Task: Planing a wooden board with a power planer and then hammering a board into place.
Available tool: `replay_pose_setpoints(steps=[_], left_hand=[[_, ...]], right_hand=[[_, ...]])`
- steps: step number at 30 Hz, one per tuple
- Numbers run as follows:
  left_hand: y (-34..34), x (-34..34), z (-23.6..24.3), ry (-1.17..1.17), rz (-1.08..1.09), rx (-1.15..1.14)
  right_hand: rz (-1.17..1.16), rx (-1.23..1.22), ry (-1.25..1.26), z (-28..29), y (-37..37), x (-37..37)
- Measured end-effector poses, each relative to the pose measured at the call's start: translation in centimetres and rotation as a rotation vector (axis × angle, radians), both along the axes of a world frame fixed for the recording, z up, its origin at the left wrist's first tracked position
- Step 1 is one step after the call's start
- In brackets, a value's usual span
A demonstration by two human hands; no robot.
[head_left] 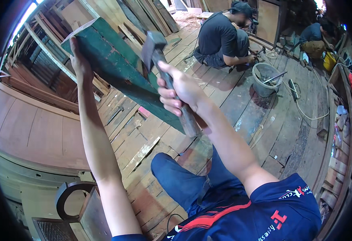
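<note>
My right hand (179,89) is closed round the wooden handle of a hammer (189,121), whose dark metal head is raised. Behind it a long, thick piece of wood (113,58) with worn green paint slants from the upper left down toward the middle. My left hand (81,63) grips this wood near its upper end, fingers against its side. The hammer head overlaps the wood in the picture; I cannot tell whether they touch. My bent knee in blue trousers is below the wood's lower end.
A person in dark clothes (220,38) crouches ahead, near a bucket of small pieces (264,86). Another person (314,38) works at the far right. A power strip (293,89) with a cable lies on the plank floor (240,108). A curved wooden furniture part (65,201) stands lower left.
</note>
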State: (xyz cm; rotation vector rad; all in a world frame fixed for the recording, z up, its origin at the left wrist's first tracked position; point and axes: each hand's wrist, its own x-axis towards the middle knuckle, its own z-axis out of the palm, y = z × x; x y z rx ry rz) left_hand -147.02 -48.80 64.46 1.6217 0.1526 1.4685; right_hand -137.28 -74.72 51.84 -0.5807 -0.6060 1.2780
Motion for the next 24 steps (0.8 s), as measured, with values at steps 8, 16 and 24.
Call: replay_pose_setpoints(steps=[8, 16, 24], left_hand=[[-0.1, -0.4, -0.1, 0.05, 0.06, -0.02], [0.9, -0.8, -0.2, -0.003, 0.039, 0.02], [-0.5, 1.6, 0.3, 0.027, 0.003, 0.051]], right_hand=[[-0.091, -0.115, 0.009, -4.4, 0.0, -1.2], [-0.094, -0.54, 0.142, -23.8, -0.4, -0.6], [-0.078, -0.337, 0.118, -16.7, -0.8, 0.8]])
